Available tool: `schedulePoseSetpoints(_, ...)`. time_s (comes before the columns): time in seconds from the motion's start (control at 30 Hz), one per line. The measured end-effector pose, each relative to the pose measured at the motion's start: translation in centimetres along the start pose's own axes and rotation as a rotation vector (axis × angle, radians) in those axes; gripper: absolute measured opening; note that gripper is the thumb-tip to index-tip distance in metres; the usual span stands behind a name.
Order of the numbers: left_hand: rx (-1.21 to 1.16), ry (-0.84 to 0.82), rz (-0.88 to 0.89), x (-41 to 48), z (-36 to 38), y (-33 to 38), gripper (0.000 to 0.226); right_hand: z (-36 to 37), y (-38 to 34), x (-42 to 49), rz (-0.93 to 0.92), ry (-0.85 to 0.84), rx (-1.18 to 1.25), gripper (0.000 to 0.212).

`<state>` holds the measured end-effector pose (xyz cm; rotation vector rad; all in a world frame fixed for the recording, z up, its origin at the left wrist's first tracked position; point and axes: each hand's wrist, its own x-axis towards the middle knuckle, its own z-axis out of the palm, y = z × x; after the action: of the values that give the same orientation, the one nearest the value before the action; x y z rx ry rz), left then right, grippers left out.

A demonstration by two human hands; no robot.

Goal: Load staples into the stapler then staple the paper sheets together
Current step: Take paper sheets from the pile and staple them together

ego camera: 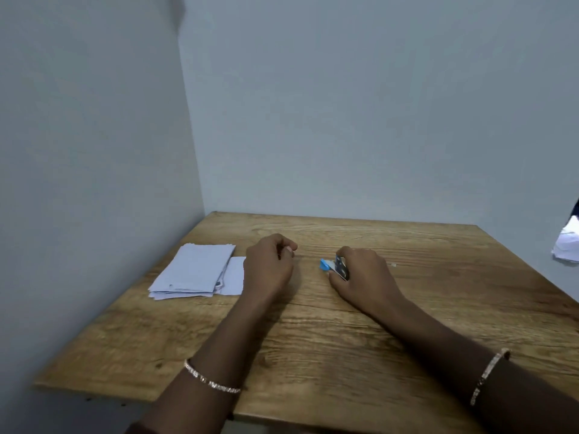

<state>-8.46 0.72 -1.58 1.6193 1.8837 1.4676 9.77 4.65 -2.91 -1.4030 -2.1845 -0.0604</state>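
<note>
The wooden table [313, 355] has its near edge running across the bottom, and both forearms cross it, a thin bracelet on the left [211, 379] and another on the right [488, 375]. Between and around the forearms the near half of the top is bare wood. Farther in, the hands lie apart, with a gap of bare wood between them. The left hand [269, 264] has its fingers curled in and the thumb tip against the forefinger; whether anything small is pinched there cannot be made out. The right hand [365, 274] grips the stapler [335, 267], blue at its left tip and dark behind, low over the middle of the table. Just right of that hand lies a small pale speck [393, 264], too small to identify. Left of the left hand sits the stack of paper sheets [194, 270], loosely squared, close to the table's left edge, with a single white sheet [235, 275] just beside it on the right. Beyond the hands a strip of bare wood runs to the far edge, which meets the grey wall [376, 120]; the table's far left corner meets the left wall at the corner of the room. Past the right edge shows something white and crumpled [567, 245].
</note>
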Motion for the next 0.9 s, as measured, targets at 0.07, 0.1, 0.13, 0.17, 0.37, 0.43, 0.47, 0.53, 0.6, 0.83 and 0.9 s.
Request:
schedulePoseSetpoints(0.07,0.213,-0.006,0.081,-0.8,-1.5,-0.5,0.018,0.3,-0.3,0.0,0.002,-0.003,-0.013,0.023)
schedulePoseSetpoints(0.1,0.36,-0.028,0.118,-1.2,-2.2,-0.8,0.021,0.4,-0.4,-0.1,0.001,-0.008,-0.02,0.024)
schedulePoseSetpoints(0.13,0.523,-0.062,0.143,-1.6,-2.9,-0.8,0.027,0.4,-0.5,-0.2,-0.001,-0.013,-0.018,0.027)
schedulePoseSetpoints(0.17,0.681,-0.103,0.154,-2.0,-3.4,-0.9,0.036,0.3,-0.5,-0.2,-0.006,-0.016,-0.009,0.032)
schedulePoseSetpoints(0.37,0.91,-0.442,0.092,-5.4,-5.7,-1.5,0.088,-0.9,-0.8,-1.1,-0.082,0.143,0.027,0.048)
schedulePoseSetpoints(0.43,0.897,-0.501,0.106,-6.7,-6.3,-1.4,0.093,-1.0,-1.0,-1.5,-0.121,0.164,0.015,0.041)
schedulePoseSetpoints(0.47,0.891,-0.503,0.128,-7.4,-6.6,-1.3,0.093,-1.1,-1.1,-1.7,-0.142,0.169,0.017,0.037)
schedulePoseSetpoints(0.53,0.844,-0.51,0.16,-8.8,-6.9,-0.9,0.094,-1.1,-1.2,-2.0,-0.187,0.181,0.035,0.03)
schedulePoseSetpoints(0.6,0.772,-0.551,0.199,-10.2,-7.3,-0.2,0.098,-1.3,-1.6,-2.6,-0.232,0.185,0.046,0.026)
schedulePoseSetpoints(0.83,0.714,-0.653,0.43,-14.8,-8.0,0.7,0.111,-1.8,-2.0,-4.1,-0.287,0.21,0.079,0.018)
schedulePoseSetpoints(0.9,0.756,-0.547,0.538,-15.8,-7.7,0.7,0.082,-1.9,-1.9,-4.3,-0.268,0.216,0.096,0.015)
